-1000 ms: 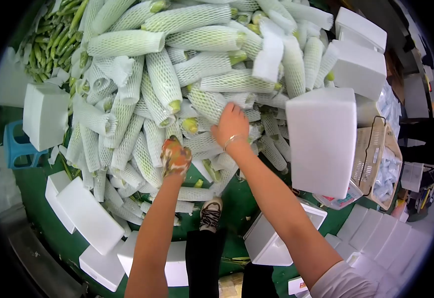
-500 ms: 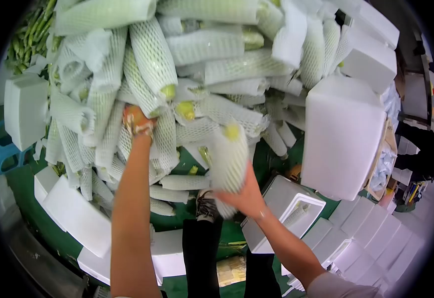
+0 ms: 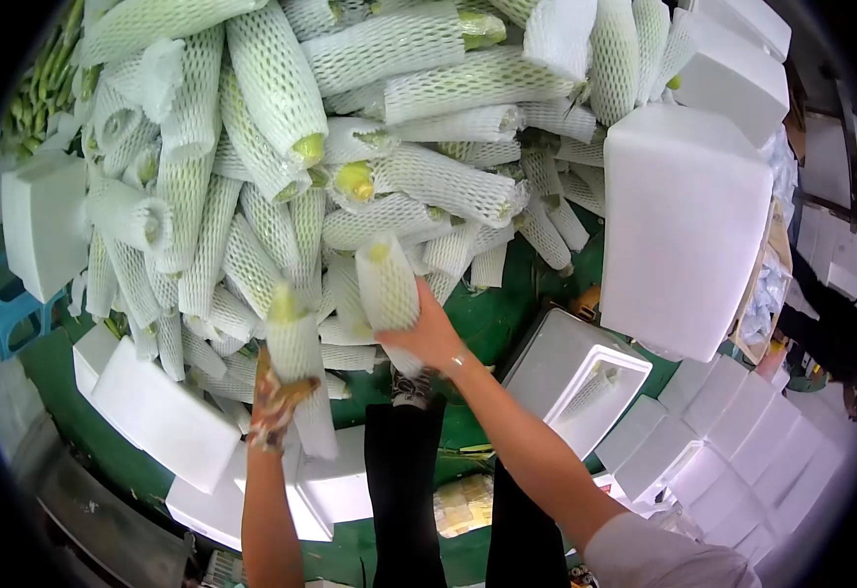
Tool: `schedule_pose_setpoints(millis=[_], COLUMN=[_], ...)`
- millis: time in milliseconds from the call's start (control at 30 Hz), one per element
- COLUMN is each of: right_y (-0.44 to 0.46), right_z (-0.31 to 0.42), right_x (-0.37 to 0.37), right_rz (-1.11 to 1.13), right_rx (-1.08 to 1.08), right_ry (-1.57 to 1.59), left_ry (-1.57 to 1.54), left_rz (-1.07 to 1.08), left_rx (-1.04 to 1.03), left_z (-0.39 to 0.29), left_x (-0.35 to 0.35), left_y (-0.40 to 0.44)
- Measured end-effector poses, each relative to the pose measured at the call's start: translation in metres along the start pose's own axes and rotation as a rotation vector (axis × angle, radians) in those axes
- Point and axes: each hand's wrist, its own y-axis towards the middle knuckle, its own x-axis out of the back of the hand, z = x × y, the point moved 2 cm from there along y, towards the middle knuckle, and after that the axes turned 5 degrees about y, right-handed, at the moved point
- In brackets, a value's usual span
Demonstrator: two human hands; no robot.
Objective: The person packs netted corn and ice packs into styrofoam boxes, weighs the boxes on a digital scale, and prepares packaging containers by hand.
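Observation:
My left hand (image 3: 277,397), in a stained, patterned glove, grips a long pale-green vegetable in a white foam net sleeve (image 3: 296,353). Held upright, its yellow-green end points up. Bare, my right hand (image 3: 428,333) is wrapped round a second sleeved vegetable (image 3: 387,284), also end up, slightly to the right. Beyond both hands lies a large heap of the same sleeved vegetables (image 3: 419,59). Their exact kind I cannot make out, as the sleeves cover most of each one.
An open white foam box (image 3: 605,392) with a sleeved vegetable inside stands right of my feet. A big white foam box (image 3: 683,235) is behind it, and several stacked ones (image 3: 742,431) fill the lower right. A blue stool (image 3: 12,309) stands left; another person's dark-clothed leg shows far right.
My left hand has come out of the heap toward me, now with a sleeved vegetable in it. My right hand has moved left with its vegetable.

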Motion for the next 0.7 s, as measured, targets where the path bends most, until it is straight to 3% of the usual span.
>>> schedule_pose_setpoints(millis=[67,133,200,300,400,433,467,500,533,567,667,700], right_y=[0.017,0.001,-0.037,-0.066,-0.042,-0.015,0.015,0.039,0.06,0.079,0.091,0.081], right_z=[-0.03,-0.062,-0.073,-0.083,-0.068,-0.065,-0.077,-0.092,-0.101,-0.105,-0.112,-0.123], right_x=[0.003,0.011,0.032,0.046,0.036,0.031,0.026,0.021,0.019,0.019,0.023,0.023], right_rz=[-0.08,-0.197,-0.152,-0.018,0.029,0.044,-0.002,-0.051,0.004,0.058,0.266,0.267], right_rx=[-0.016,-0.018,-0.011,-0.161,-0.222,-0.184,0.021,0.216,0.084,-0.038,-0.093,-0.136], right_ry=[0.096,0.26,0.105,-0.072,-0.217,-0.333,-0.536,-0.729,-0.605,-0.482,-0.278,-0.298], left_ry=[-0.184,-0.455,-0.114,-0.235,-0.697,-0.744,-0.437,-0.377,-0.316,-0.511,-1.284,-1.293], left_rz=[0.112,0.077,0.226,0.218,0.229,0.142,-0.01,-0.054,-0.099,-0.052,0.108,0.111], left_rx=[0.004,0.009,-0.044,-0.075,0.166,0.112,-0.096,-0.123,-0.148,-0.013,0.141,0.153], left_z=[0.08,0.038,0.025,0.148,0.078,0.065,0.095,0.098,0.099,0.068,0.063,0.076], left_x=[-0.014,-0.021,-0.02,-0.049,-0.093,-0.112,-0.126,-0.138,-0.15,-0.156,-0.185,-0.192], left_y=[0.037,0.023,-0.004,-0.014,-0.002,0.024,0.073,0.103,0.132,0.142,0.149,0.14])
